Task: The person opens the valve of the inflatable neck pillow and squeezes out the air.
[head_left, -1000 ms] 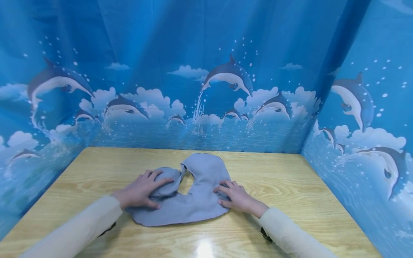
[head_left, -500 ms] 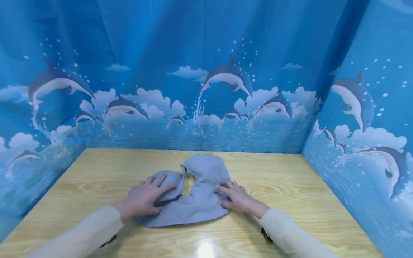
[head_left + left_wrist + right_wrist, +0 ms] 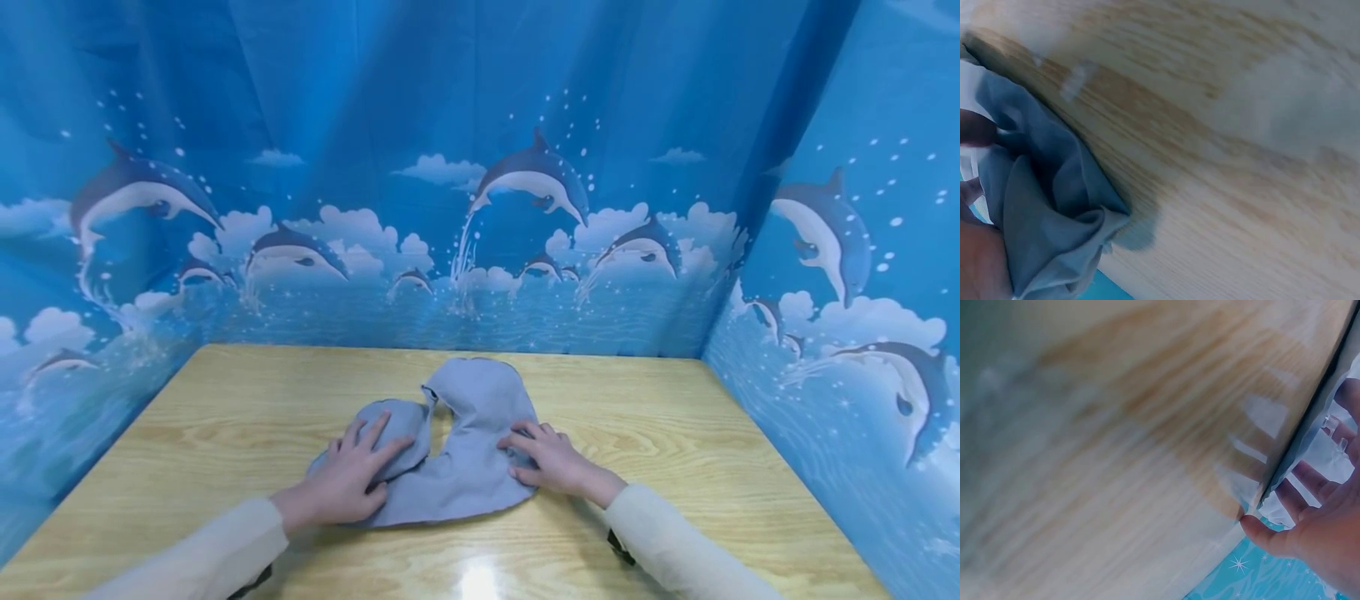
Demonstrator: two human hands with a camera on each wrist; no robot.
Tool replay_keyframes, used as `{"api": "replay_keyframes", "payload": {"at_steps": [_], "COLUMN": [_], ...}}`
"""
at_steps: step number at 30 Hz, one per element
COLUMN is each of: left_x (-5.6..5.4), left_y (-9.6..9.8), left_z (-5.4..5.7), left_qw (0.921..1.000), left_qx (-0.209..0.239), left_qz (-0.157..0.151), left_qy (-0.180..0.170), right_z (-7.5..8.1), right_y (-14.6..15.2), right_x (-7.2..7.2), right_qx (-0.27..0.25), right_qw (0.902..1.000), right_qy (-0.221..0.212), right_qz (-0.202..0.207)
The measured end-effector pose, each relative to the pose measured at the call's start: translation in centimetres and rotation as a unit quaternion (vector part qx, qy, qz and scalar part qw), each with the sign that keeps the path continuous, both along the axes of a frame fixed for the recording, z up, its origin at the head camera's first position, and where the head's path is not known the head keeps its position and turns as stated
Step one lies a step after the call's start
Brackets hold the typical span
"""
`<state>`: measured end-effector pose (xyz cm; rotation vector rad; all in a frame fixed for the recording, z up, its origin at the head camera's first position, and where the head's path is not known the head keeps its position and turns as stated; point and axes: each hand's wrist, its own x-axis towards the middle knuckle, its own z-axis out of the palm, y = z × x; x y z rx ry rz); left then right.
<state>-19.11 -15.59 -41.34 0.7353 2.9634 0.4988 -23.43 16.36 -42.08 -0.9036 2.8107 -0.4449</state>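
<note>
A grey, bib-shaped cloth (image 3: 480,467) with a curved neck opening lies on the table in the head view. Its left lobe is folded over and rumpled. Spread across that lobe, my left hand (image 3: 345,483) presses on the fabric with fingers extended and the thumb apart. In the left wrist view the cloth (image 3: 1041,206) bunches beside the fingers. My right hand (image 3: 551,460) rests on the right edge of the cloth, fingers slightly bent. The right wrist view shows this hand (image 3: 1319,531) from the side, its thumb at the table surface. The palms hide the fabric below them.
The wood-patterned tabletop (image 3: 645,417) is glossy and reflects light near its front. Blue curtains (image 3: 360,125) printed with dolphins stand behind it and along both sides. Pale sleeves (image 3: 210,546) cover both forearms.
My left hand has shifted slightly right and toward the front, pushing the cloth's left side inward. The neck opening has narrowed. My right hand stays nearly in place.
</note>
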Motion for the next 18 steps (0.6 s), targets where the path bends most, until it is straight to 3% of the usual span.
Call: {"api": "replay_keyframes", "payload": {"at_steps": [18], "left_x": [0.5], "left_y": [1.3], "left_z": [-1.3], "left_qw": [0.9989], "left_qx": [-0.015], "left_qz": [0.043], "left_qy": [0.008], "right_z": [0.0], "right_y": [-0.1], "right_x": [-0.1], "right_qx": [-0.001], "right_qw": [1.0000], "right_qy": [-0.001], "right_qz": [-0.002]}}
